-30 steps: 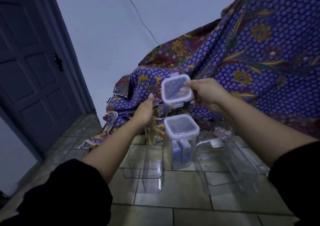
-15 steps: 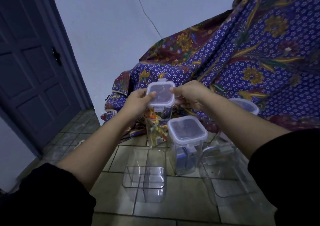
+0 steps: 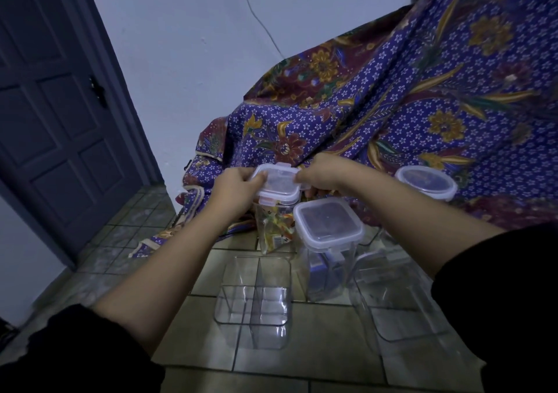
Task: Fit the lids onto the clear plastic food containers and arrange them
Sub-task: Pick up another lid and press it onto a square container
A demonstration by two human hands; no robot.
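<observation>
A square clear lid [image 3: 279, 183] rests on top of a tall clear container [image 3: 273, 226] with colourful packets inside. My left hand [image 3: 234, 192] grips the lid's left edge and my right hand [image 3: 321, 175] grips its right edge. Right beside it stands a second tall container [image 3: 327, 269] with its square lid [image 3: 327, 225] on. In front lies an open divided clear container [image 3: 252, 302] without a lid. A larger open clear container [image 3: 401, 296] sits at the right. A round lidded container [image 3: 425, 183] stands at the back right.
A purple flowered cloth [image 3: 407, 106] drapes over something behind the containers and spills onto the tiled floor [image 3: 196, 332]. A dark panelled door [image 3: 51, 115] is at the left, next to a pale wall [image 3: 187, 60].
The lid came down from mid-air in my right hand onto the packet container. My left hand joined it, and both hands now hold the lid's edges.
</observation>
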